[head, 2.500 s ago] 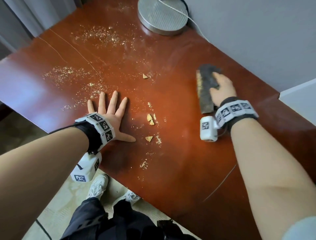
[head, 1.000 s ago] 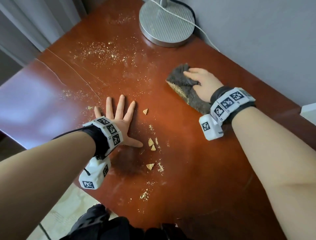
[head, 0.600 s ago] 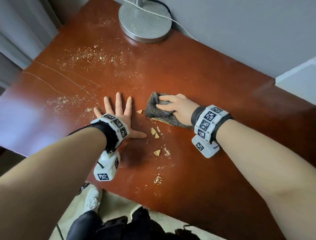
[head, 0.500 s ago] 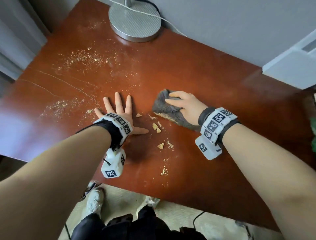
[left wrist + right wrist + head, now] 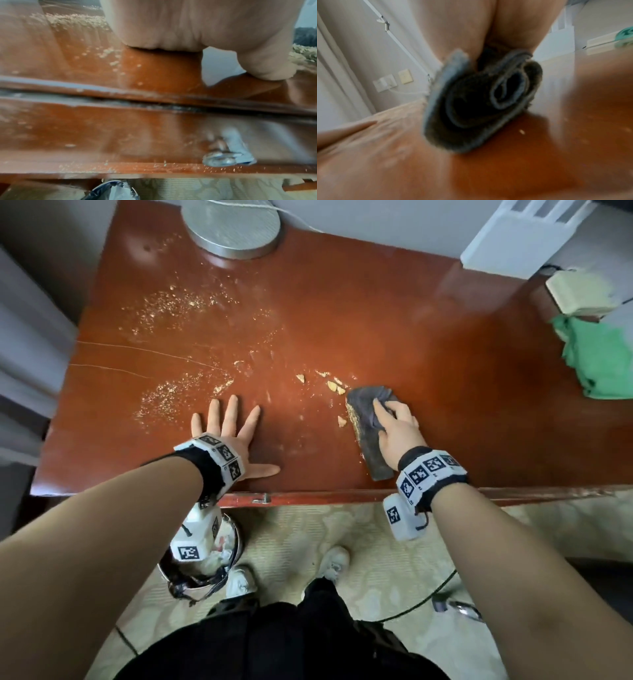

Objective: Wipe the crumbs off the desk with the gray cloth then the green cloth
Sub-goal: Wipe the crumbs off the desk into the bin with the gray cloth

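A folded gray cloth [image 5: 368,436] lies on the red-brown desk [image 5: 428,344] near its front edge, with crumbs stuck along its left side. My right hand [image 5: 394,424] lies on top of it, fingers curled into the bunched far end; in the right wrist view the gray cloth [image 5: 479,101] is rolled under my right hand [image 5: 453,27]. My left hand [image 5: 229,436] lies flat on the desk with fingers spread, to the left of the cloth. Crumb chunks [image 5: 334,386] sit just beyond the cloth. Fine crumbs [image 5: 178,398] spread left and further back [image 5: 178,306]. The green cloth [image 5: 599,361] lies crumpled at the desk's right end.
A round metal lamp base [image 5: 233,227] with a white cord stands at the back. A white box [image 5: 520,234] and a pale block [image 5: 582,290] sit at the back right. Below the front edge stands a lined bin [image 5: 202,570], beside my shoes on the carpet.
My right hand has swept the gray cloth from the back right towards the middle, then nearer the front edge, pushing crumbs along. The left hand has stayed flat in place.
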